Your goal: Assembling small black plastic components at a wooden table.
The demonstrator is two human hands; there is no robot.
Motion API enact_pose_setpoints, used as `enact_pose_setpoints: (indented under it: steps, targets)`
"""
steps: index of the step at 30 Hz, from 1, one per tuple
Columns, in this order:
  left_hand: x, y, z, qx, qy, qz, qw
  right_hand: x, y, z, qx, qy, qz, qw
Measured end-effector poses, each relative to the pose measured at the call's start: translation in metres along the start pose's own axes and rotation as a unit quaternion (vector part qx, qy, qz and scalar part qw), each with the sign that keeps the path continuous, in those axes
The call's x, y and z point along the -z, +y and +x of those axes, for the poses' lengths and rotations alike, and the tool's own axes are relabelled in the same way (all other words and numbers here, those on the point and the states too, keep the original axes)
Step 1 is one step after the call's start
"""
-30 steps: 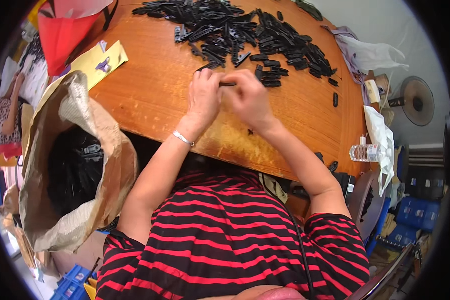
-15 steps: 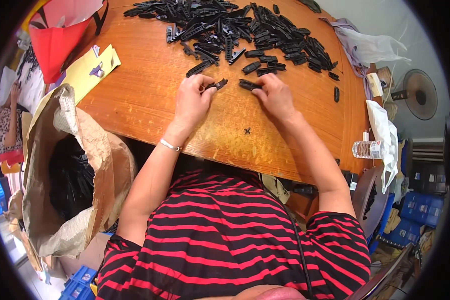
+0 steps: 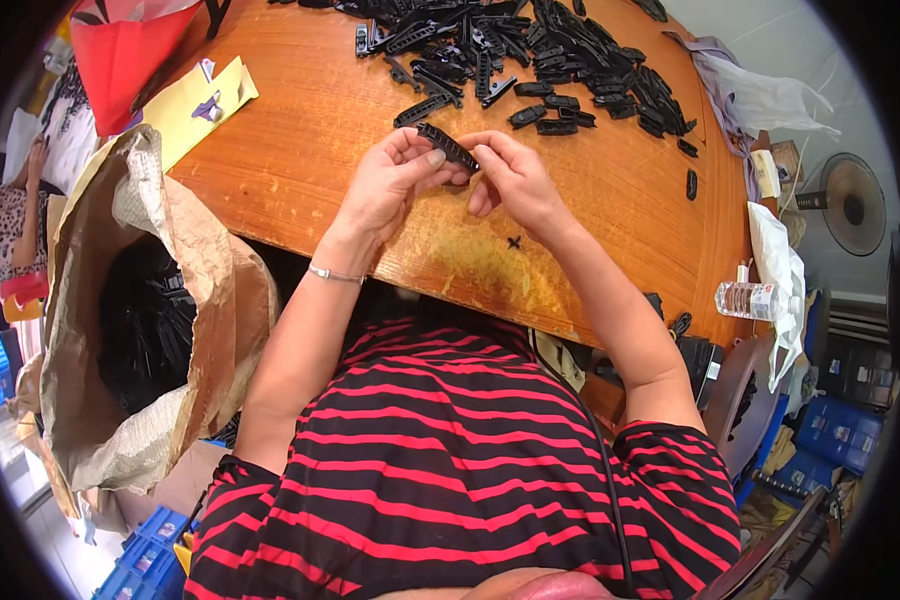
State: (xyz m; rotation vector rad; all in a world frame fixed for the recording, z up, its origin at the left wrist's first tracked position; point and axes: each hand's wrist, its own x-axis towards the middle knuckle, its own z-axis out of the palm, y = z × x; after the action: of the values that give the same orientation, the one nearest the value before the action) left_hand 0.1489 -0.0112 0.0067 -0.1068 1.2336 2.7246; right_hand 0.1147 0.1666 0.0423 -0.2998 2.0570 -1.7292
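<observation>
Between my two hands, above the table, is a long black slotted plastic piece (image 3: 448, 147). My left hand (image 3: 382, 186) is closed around its near-left side, thumb on top. The fingertips of my right hand (image 3: 518, 182) pinch its right end; fingers cover part of it, so whether it is one piece or two fitted together does not show. Just beyond my hands lies a heap of similar long black pieces (image 3: 440, 60), and to its right a heap of shorter black pieces (image 3: 620, 95). A tiny black cross-shaped bit (image 3: 514, 242) lies nearer me.
A brown paper bag (image 3: 220, 270) holding black pieces stands open at my left. On the table's left are a yellow card (image 3: 208, 115) and a red bag (image 3: 130, 65). A clear bottle (image 3: 745, 300) and white plastic (image 3: 785, 290) sit at the right edge, with a fan (image 3: 853, 205) beyond.
My hands, apart half a second ago with a black piece in each, have come together on the long black piece. The view has shifted slightly.
</observation>
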Motion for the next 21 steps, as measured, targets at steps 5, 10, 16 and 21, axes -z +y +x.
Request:
enact_pose_setpoints:
  steps: [5, 10, 16, 21]
  targets:
    - [-0.004, 0.01, -0.004, 0.002, 0.03, 0.169, 0.985, 0.009, 0.009, 0.002, -0.032, -0.006, 0.025, 0.999]
    - [0.005, 0.018, 0.001, 0.002, 0.028, 0.232, 0.972, 0.005, 0.007, 0.006, -0.061, -0.007, -0.047, 0.997]
    - [0.012, -0.004, 0.01, -0.047, 0.113, 0.404, 0.907, 0.004, 0.009, 0.017, -0.076, -0.019, -0.132, 0.988]
    - [0.014, -0.013, 0.015, -0.054, 0.153, 0.487, 0.858, 0.003, 0.007, 0.018, -0.098, -0.027, -0.147, 0.984]
